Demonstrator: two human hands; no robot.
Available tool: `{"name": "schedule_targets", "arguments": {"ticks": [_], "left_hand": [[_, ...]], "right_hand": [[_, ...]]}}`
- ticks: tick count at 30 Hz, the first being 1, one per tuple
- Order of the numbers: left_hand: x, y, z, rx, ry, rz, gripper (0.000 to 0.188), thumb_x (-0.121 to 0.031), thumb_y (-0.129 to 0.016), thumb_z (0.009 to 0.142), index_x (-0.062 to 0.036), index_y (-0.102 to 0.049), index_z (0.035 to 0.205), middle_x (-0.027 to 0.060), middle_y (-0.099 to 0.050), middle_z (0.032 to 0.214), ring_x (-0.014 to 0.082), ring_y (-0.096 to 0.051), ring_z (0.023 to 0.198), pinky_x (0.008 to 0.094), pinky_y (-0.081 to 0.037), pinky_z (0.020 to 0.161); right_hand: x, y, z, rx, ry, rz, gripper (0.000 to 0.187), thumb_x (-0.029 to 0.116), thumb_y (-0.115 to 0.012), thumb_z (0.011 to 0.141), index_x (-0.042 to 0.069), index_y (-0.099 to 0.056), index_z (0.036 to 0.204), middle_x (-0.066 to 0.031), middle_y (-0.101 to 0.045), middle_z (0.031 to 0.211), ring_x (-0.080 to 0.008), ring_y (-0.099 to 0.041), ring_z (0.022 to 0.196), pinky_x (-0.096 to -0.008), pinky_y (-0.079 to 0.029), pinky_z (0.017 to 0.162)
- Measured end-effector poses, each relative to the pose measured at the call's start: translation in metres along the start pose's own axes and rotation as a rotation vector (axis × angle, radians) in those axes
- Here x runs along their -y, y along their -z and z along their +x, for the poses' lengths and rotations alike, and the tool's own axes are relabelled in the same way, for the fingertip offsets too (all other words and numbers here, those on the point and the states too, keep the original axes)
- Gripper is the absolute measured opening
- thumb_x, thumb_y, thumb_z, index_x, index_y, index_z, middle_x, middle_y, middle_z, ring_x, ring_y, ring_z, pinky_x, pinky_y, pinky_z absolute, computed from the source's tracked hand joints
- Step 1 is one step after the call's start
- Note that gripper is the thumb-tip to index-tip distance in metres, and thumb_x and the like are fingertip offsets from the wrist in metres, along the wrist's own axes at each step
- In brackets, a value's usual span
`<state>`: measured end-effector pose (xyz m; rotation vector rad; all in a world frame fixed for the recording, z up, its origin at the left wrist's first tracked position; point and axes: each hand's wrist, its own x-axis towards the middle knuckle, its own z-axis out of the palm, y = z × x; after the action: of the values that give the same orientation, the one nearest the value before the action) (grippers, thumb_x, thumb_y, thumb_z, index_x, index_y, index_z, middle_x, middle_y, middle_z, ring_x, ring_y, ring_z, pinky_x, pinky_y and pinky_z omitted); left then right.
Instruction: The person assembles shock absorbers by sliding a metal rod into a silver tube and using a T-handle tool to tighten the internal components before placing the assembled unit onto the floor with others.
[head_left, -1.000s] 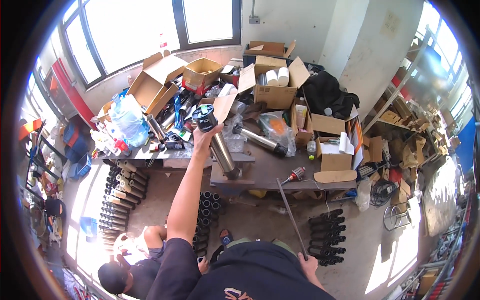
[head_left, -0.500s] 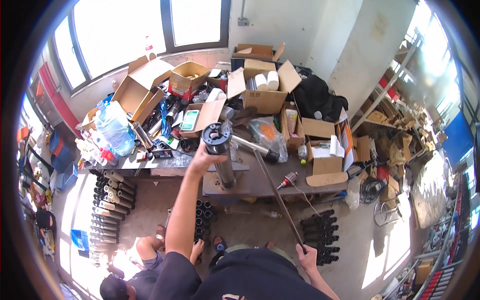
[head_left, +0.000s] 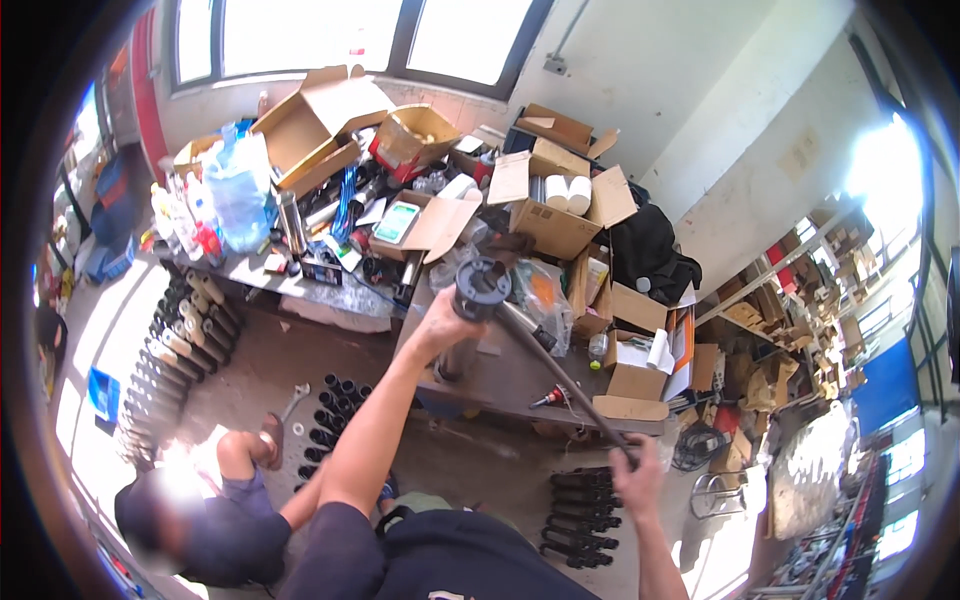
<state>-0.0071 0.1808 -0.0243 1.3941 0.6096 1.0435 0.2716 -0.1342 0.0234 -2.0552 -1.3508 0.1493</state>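
Observation:
My left hand [head_left: 440, 326] is wrapped round the upper end of a metal cylinder, just under its dark round cap [head_left: 484, 284] with holes in the top. The cylinder [head_left: 456, 362] stands on the near edge of the workbench, partly hidden by my hand and forearm. In my right hand [head_left: 637, 478], closed round its near end, is a long dark metal rod [head_left: 560, 373]. It slants up and left to the cap; whether its far end touches the cap I cannot tell.
Cardboard boxes [head_left: 560, 222], bottles and loose parts crowd the workbench [head_left: 490, 385]. A red-tipped tool [head_left: 550, 396] lies near its front edge. Black tubes [head_left: 580, 515] stand in rows on the floor. A co-worker [head_left: 225, 520] crouches at lower left. Shelving [head_left: 790, 285] stands at right.
My right hand has risen with the rod, bringing its far end over to the cap. My left hand still holds the cylinder. The view has turned and tilted.

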Motion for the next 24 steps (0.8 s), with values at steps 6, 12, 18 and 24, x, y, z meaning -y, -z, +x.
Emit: {"name": "schedule_targets", "arguments": {"ticks": [6, 12, 18, 24], "left_hand": [[0.012, 0.009, -0.005, -0.211, -0.302, 0.118, 0.065, -0.010, -0.080, 0.060, -0.0053, -0.055, 0.120, 0.0074, -0.065, 0.106, 0.0187, -0.060, 0.100, 0.0331, -0.050, 0.089], [0.023, -0.001, -0.019, -0.520, -0.078, 0.281, 0.065, -0.025, -0.088, 0.065, -0.0087, -0.049, 0.115, 0.0220, -0.069, 0.091, 0.0439, -0.067, 0.092, 0.0483, -0.054, 0.080], [0.034, -0.009, -0.022, -0.584, -0.247, 0.231, 0.048, -0.027, -0.079, 0.058, -0.0071, -0.056, 0.096, 0.0165, -0.068, 0.090, 0.0373, -0.068, 0.085, 0.0456, -0.057, 0.076], [0.052, -0.054, -0.022, -0.750, -0.411, 0.372, 0.046, -0.028, -0.078, 0.059, -0.0087, -0.057, 0.095, 0.0091, -0.064, 0.082, 0.0289, -0.068, 0.075, 0.0425, -0.054, 0.072]], "right_hand": [[0.156, -0.038, -0.056, 0.781, 0.978, 0.105, 0.036, 0.024, -0.079, 0.080, 0.007, -0.065, 0.110, -0.0131, -0.055, 0.094, -0.0262, -0.058, 0.079, -0.0359, -0.043, 0.059], [0.366, -0.176, -0.008, 0.459, 1.928, 0.392, 0.028, 0.021, -0.068, 0.072, 0.015, -0.065, 0.099, -0.0030, -0.058, 0.098, -0.0168, -0.059, 0.088, -0.0296, -0.043, 0.061], [0.485, -0.371, 0.245, 0.557, 1.958, -0.338, 0.037, 0.009, -0.062, 0.082, 0.008, -0.069, 0.118, -0.0123, -0.063, 0.124, -0.0320, -0.058, 0.116, -0.0412, -0.049, 0.098], [0.209, -0.340, 0.506, 0.973, 0.900, -0.291, 0.028, 0.022, -0.045, 0.099, 0.000, -0.060, 0.092, -0.0102, -0.062, 0.095, -0.0247, -0.058, 0.092, -0.0384, -0.045, 0.088]]}}
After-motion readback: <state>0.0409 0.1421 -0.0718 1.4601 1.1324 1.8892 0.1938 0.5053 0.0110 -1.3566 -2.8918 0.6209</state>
